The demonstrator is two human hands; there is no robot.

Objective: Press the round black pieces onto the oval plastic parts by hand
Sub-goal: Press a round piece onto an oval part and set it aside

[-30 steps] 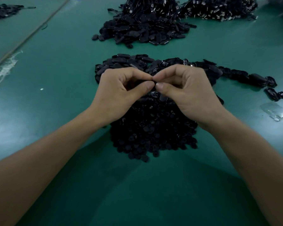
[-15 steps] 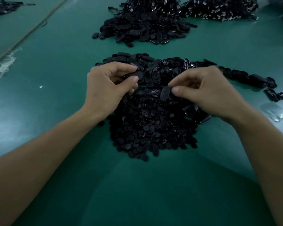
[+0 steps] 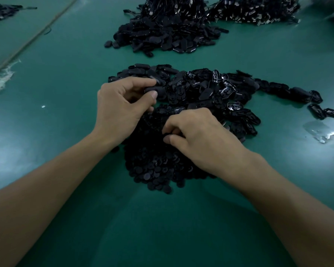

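On bench [image 3: 66, 132], far side of round-piece pile [image 3: 152, 166]: left hand [image 3: 121, 106] pinches oval part [image 3: 156, 91]. Atop pile: right hand [image 3: 201, 139] pinches round piece [image 3: 166, 135].

Round pieces [image 3: 152, 170] lie nearest, oval parts [image 3: 201, 89] just behind them, another heap [image 3: 166, 37] farther back.

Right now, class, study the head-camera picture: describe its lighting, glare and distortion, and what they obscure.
Head view: dim light merges the round black pieces into one dark mass; glare sits on the green table at left and right; the wide lens stretches the forearms toward the corners; whether the right hand holds anything is lost against the pile.
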